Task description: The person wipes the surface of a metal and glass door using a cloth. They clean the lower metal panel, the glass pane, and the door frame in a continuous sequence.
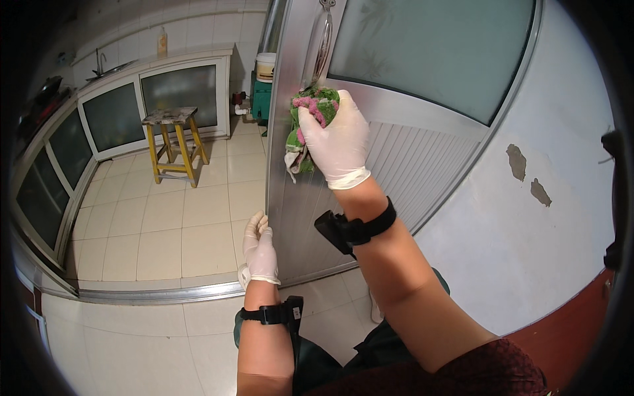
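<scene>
My right hand [342,138], in a white disposable glove, grips a bunched green and pink cloth [317,106]. It presses the cloth to the metal frame of a door [292,218], just below the curved door handle [324,44]. A pale corner of the cloth hangs down beneath my fingers. Lower and to the left, my left hand [260,250], gloved the same way, holds the upright edge of the door, its fingers curled at that edge. The door has a frosted glass panel [426,44] above and a ribbed metal panel [396,163] below.
Beyond the doorway, a yellow-legged wooden stool [171,116] stands on the tiled floor [203,208]. Glass-fronted counter cabinets [178,94] line that room. A white bucket [265,67] sits on a green object [259,99] behind the door edge. A metal track [163,294] crosses the threshold.
</scene>
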Demonstrator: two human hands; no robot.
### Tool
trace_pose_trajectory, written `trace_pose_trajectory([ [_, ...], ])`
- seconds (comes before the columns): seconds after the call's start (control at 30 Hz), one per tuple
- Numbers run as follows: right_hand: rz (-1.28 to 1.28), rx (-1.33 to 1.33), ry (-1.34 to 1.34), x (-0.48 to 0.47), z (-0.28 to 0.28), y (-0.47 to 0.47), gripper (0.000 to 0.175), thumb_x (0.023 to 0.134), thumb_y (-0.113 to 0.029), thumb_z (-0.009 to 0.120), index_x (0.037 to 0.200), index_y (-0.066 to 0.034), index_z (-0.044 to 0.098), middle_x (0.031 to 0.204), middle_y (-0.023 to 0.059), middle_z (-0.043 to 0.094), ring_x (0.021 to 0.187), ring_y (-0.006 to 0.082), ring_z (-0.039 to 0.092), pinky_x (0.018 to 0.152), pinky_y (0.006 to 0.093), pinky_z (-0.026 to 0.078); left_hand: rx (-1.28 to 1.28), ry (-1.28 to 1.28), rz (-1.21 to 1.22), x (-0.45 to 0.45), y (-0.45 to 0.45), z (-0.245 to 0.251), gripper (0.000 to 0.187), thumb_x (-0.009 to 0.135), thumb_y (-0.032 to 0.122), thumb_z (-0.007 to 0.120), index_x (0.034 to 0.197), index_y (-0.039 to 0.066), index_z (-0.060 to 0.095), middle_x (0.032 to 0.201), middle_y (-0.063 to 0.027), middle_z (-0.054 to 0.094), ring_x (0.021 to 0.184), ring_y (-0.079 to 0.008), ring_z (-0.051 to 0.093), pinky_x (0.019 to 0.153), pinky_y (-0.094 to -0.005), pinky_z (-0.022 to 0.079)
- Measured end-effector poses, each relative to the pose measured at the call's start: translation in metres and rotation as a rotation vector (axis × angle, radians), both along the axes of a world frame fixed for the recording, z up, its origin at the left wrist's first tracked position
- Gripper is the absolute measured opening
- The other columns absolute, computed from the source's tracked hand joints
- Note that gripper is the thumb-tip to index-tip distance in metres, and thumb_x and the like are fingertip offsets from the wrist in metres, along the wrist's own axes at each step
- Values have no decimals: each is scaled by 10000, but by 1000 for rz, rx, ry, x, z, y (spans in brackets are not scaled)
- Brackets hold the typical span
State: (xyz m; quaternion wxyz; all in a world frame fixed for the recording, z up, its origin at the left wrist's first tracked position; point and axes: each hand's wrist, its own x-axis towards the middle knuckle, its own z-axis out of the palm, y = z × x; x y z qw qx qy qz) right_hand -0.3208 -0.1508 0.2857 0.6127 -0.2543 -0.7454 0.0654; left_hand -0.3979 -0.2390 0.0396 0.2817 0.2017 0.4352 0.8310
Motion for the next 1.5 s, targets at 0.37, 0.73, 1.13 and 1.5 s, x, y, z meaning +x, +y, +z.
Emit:
trace_pose_trajectory([
  [0.37,-50,-24,-129,1,-123,-9,283,796,-231,763,900,-57,565,818,163,641,753,385,657,658,458,525,-61,9,15,-1,-9,15,483,913,-69,418,1387,-61,511,1295,-199,595,1192,-218,595,1080,-303,434],
  [0.73,-64,-192,-635,23,-238,-10,326,792,-318,772,928,-88,584,853,121,657,794,339,682,712,465,544,-82,-224,117,0,-9,26,516,906,-56,424,1416,-39,502,1279,-182,598,1135,-222,601,1088,-330,424],
  [1.13,1239,-1564,-205,148,-201,12,312,859,-73,705,1153,-47,606,1058,-7,620,1011,144,610,971,344,482,-127,-212,230,-7,-9,7,494,963,111,503,1456,73,506,1391,-96,600,1103,-122,623,936,-300,389],
  [1.5,677,-1792,195,193,-285,-18,282,927,-109,685,1205,-66,662,967,31,675,830,158,619,734,336,503,-414,766,-206,77,-44,2,247,1023,222,611,1173,37,679,1001,-47,687,910,-136,640,839,-306,527],
])
